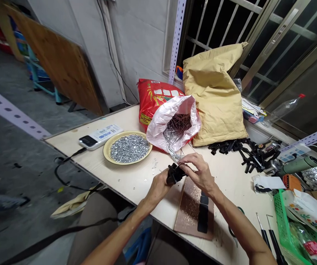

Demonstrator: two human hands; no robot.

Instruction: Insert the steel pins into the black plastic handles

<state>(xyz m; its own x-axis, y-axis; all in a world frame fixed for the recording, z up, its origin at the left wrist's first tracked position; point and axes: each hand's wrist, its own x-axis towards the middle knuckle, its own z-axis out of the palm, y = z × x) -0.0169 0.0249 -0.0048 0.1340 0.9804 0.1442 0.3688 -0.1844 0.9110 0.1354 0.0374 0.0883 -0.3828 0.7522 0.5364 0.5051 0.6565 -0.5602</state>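
Note:
My left hand (158, 185) is closed around a small black plastic part (174, 173) held just above the table. My right hand (199, 171) pinches at the top of the same part with curled fingers; whether a thin metal pin sits between those fingertips is too small to tell. Just beyond the hands, a white plastic bag (166, 117) lies open with a bundle of thin metal pins (176, 127) spilling toward me. A yellow plate (107, 147) heaped with small silver washers (129, 148) stands to the left. Under my right wrist lies a brown board (190, 209) with black pieces on it.
A pile of black plastic parts (238, 149) lies at the right, behind it a tan paper sack (216, 95) and a red bag (153, 97). A green basket (285, 228), tools and a white remote-like device (100, 136) with a cable also sit on the pale table (131, 180).

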